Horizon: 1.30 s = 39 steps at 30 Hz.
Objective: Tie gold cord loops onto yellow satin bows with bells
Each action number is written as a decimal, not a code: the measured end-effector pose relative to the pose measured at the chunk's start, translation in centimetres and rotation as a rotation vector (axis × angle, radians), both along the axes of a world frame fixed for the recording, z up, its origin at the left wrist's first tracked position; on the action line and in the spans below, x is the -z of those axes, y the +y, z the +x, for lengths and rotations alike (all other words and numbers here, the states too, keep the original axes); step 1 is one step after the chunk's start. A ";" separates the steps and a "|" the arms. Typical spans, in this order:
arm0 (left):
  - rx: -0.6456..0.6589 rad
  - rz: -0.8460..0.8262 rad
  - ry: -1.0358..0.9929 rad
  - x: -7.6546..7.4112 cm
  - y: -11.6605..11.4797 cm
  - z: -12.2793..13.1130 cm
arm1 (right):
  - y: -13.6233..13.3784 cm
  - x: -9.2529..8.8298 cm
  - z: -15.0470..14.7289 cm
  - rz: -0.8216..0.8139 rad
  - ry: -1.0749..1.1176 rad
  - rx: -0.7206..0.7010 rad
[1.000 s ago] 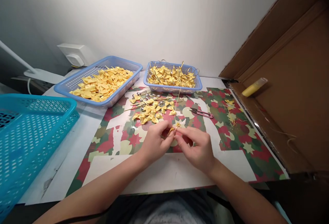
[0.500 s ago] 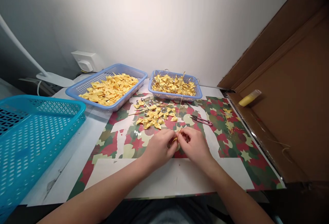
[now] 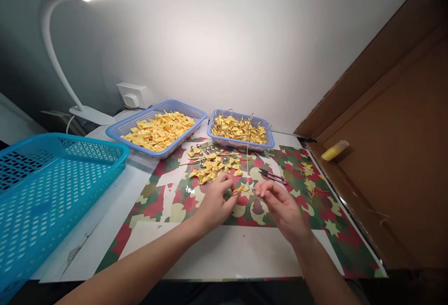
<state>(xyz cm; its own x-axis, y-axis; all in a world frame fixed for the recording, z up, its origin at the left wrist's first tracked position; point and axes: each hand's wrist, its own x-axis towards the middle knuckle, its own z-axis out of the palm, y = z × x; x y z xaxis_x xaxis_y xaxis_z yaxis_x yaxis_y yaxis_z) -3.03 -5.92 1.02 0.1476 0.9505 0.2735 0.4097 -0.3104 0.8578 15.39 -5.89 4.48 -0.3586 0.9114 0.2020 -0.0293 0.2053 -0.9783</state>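
My left hand (image 3: pixel 217 198) pinches a small yellow ribbon bow (image 3: pixel 239 190) between thumb and fingertips, above the camouflage-patterned sheet. A thin gold cord (image 3: pixel 248 161) rises from the bow toward the right-hand blue basket. To the right of the bow, my right hand (image 3: pixel 285 207) is closed in a pinch, apart from the left. A fine strand of the cord seems to run to its fingertips, though the end is blurred. Just beyond my left hand lies a pile of yellow bows (image 3: pixel 213 169) with small silver bells (image 3: pixel 209 150) and gold cords.
Pink-handled thread snips (image 3: pixel 273 176) lie beyond my right hand. Behind stand a blue basket of yellow bows (image 3: pixel 161 130) and a smaller blue basket of corded bows (image 3: pixel 240 128). A teal basket (image 3: pixel 63 193), desk lamp (image 3: pixel 59 62), cardboard wall (image 3: pixel 385 132) and yellow tube (image 3: pixel 335 150) flank the sheet.
My hands have come apart: the right has moved right, away from the bow, while the left keeps hold of it. The view has tilted up, showing the lamp head.
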 end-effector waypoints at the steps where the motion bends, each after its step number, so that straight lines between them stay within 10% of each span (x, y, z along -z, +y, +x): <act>1: 0.006 0.003 -0.005 0.1 0.1 -0.1 | 0.0 -0.7 0.6 0.019 0.052 -0.003; 20: 0.109 0.123 0.153 0.5 1.0 -0.8 | 2.9 -15.6 9.9 0.102 0.301 0.442; 31: 0.467 0.333 0.224 -0.3 0.7 -0.6 | 5.2 -20.1 10.2 -0.075 0.297 0.639; 39: 0.480 0.180 0.060 -0.5 0.2 -0.3 | 7.9 -22.5 8.8 -0.061 0.230 0.675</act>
